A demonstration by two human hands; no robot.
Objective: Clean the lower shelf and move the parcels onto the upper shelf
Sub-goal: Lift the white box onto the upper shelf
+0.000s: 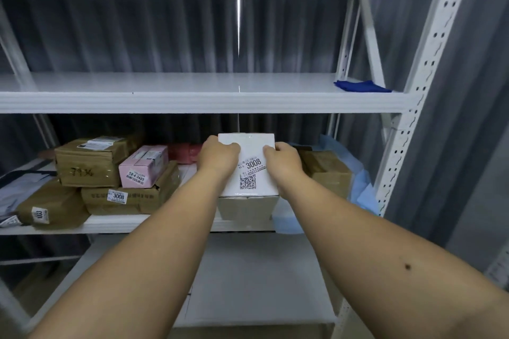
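A white box (249, 173) with a "3008" label and a QR code sits on a brown carton (248, 208) on the lower shelf (115, 224). My left hand (217, 158) grips its left side and my right hand (283, 162) grips its right side. To the left lie several parcels: a pink box (143, 166), a taped brown carton (88, 162), a flat brown carton (129, 197) marked "3008" and a brown padded envelope (49, 208). Another brown carton (326, 170) stands to the right. The upper shelf (176, 96) holds only a blue cloth (362, 86) at its right end.
A red parcel (184, 153) lies at the back of the lower shelf. Grey plastic mailers (19, 187) rest at the far left. Light blue plastic bags (360, 187) hang at the right end. A white perforated upright (405, 129) frames the rack on the right. A lower white shelf (248, 283) lies beneath.
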